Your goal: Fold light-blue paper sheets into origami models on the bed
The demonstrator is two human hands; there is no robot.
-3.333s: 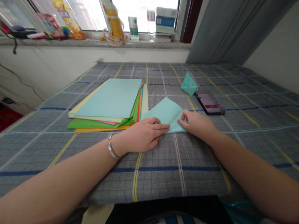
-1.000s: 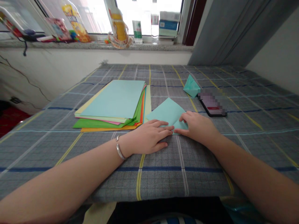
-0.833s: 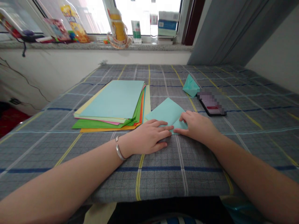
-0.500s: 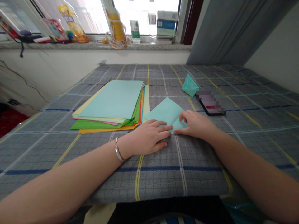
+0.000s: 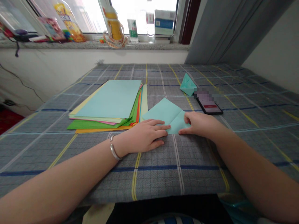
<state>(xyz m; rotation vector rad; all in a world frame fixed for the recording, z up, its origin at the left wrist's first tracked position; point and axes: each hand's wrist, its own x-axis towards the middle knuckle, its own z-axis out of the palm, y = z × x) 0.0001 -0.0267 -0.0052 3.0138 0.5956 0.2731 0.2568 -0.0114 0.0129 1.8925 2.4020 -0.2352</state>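
Note:
A light blue sheet of paper [image 5: 164,110] lies on the checked cloth in front of me, with a crease running across it. My left hand [image 5: 149,135] rests flat with fingers stretched out, its fingertips on the paper's near edge. At the paper's right corner is my right hand [image 5: 198,124]. Its fingers are curled and its thumb lies along the near edge, closed about the corner, which the hand partly hides. Beyond it stands a folded turquoise paper shape [image 5: 188,85].
A stack of coloured paper [image 5: 109,99] lies left of the sheet, close to its left corner. A phone [image 5: 210,105] lies to the right, near the folded shape. Bottles, boxes and packets line the windowsill [image 5: 91,45] at the back.
My right hand has slid slightly right along the paper's near edge, away from my left hand, uncovering more of the crease. The whole view has shifted a little.

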